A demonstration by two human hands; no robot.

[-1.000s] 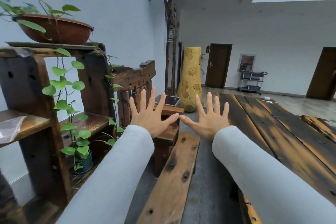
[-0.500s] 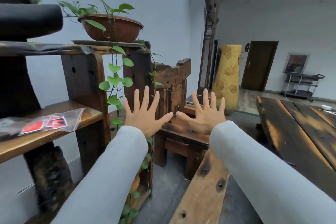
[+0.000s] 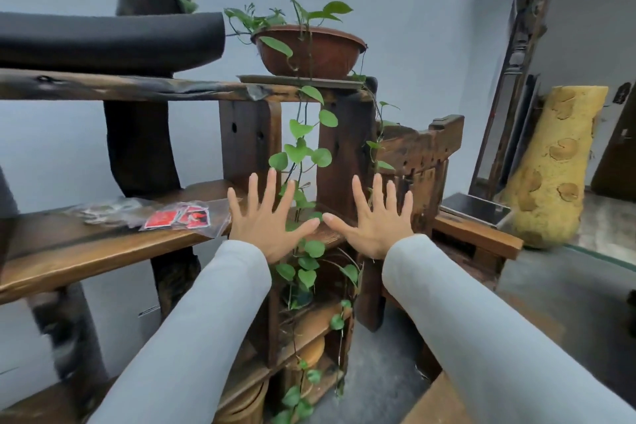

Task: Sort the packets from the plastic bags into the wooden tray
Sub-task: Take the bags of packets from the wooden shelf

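Note:
A clear plastic bag (image 3: 192,217) with red packets inside lies on the middle shelf board (image 3: 69,258) of a dark wooden rack. A second clear bag (image 3: 106,210) with paler contents lies just left of it. My left hand (image 3: 266,220) is held up flat, fingers spread, just right of the red-packet bag and holds nothing. My right hand (image 3: 375,222) is spread the same way beside it, thumbs almost meeting, in front of hanging vine leaves. No wooden tray is in view.
A brown plant bowl (image 3: 309,52) with trailing vines stands on the rack's top board. A black roll (image 3: 110,38) lies at top left. A carved wooden chair (image 3: 423,162) and a yellow vase (image 3: 554,169) stand to the right, on grey floor.
The view has swung left, away from the long table and toward the rack. The bags on the shelf have come into view near my left hand. Both hands stay spread and empty.

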